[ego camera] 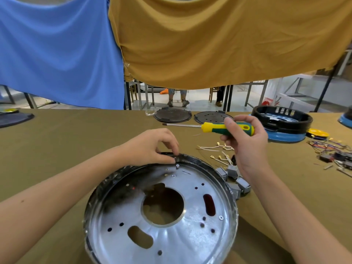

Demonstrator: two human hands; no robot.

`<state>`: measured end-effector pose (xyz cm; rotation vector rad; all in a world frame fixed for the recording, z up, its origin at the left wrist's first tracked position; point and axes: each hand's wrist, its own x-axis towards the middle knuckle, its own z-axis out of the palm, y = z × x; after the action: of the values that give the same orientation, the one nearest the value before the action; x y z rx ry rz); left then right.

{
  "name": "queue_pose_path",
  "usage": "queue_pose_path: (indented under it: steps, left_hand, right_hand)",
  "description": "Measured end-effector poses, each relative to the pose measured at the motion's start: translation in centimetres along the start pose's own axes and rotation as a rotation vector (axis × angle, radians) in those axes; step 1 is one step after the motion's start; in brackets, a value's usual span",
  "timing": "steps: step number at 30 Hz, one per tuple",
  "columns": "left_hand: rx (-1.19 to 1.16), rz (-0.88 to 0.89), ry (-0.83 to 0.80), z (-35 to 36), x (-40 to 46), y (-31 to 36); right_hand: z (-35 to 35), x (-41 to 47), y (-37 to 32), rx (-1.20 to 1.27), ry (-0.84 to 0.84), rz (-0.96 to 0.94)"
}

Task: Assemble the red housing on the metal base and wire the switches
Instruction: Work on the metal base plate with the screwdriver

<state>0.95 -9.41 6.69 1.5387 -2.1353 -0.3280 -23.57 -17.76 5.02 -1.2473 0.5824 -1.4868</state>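
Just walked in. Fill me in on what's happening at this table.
A person is working on a round metal base lying on the olive-covered table. The left hand rests its fingertips on the base's far rim, next to an upright screw. The right hand holds a yellow-and-green screwdriver up off the work, tip pointing left. Loose wires with terminals and grey switches lie to the right, not yet connected.

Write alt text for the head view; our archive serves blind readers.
A person's left hand touches the far rim of a round metal base beside an upright screw, while the right hand holds a yellow-green screwdriver above the table.
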Motion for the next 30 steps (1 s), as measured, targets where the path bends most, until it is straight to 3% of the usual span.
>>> queue_pose_path:
  steps: [6, 8, 12, 17, 20, 22, 24, 26, 28, 30]
  left_hand:
    - [-0.213, -0.317, -0.141, -3.0, -3.0, -2.3]
    - [-0.401, -0.355, -0.185, -2.5, -4.5, -3.6]
    - [-0.953, -0.271, -0.14, -0.2, -6.2, -6.2]
    - [-0.764, -0.23, -0.152, 1.3, -5.4, -6.4]
    - [-0.855, -0.222, -0.175, 1.6, -5.7, -7.6]
    - [-0.772, -0.259, -0.128, 2.0, -5.7, -7.9]
    - [-0.659, -0.15, -0.17, 2.1, -6.8, -8.0]
    - [-0.64, -0.222, -0.203, 1.9, -6.5, -7.7]
    - [-0.739, -0.304, -0.124, 1.8, -5.5, -7.2]
    - [-0.993, -0.239, -0.158, 1.9, -6.4, -6.4]
  right_hand:
    - [-0.1, -0.4, -1.0, -0.127, 0.147, -0.155]
    - [-0.1, -0.4, -0.8, -0.207, 0.112, -0.174]
    - [0.0, -0.3, -0.5, -0.296, 0.104, -0.193]
    - [-0.5, 0.1, -0.8, -0.348, 0.146, -0.208]
    - [-0.8, 0.3, -1.1, -0.38, 0.151, -0.221]
    - [-0.9, 0.4, -1.3, -0.402, 0.141, -0.239]
    - [-0.9, 0.5, -1.5, -0.422, 0.131, -0.257]
    - [-0.9, 0.5, -1.6, -0.429, 0.124, -0.262]
    - [-0.9, 0.4, -1.6, -0.433, 0.117, -0.261]
    - [-0.9, 0.4, -1.7, -0.435, 0.108, -0.261]
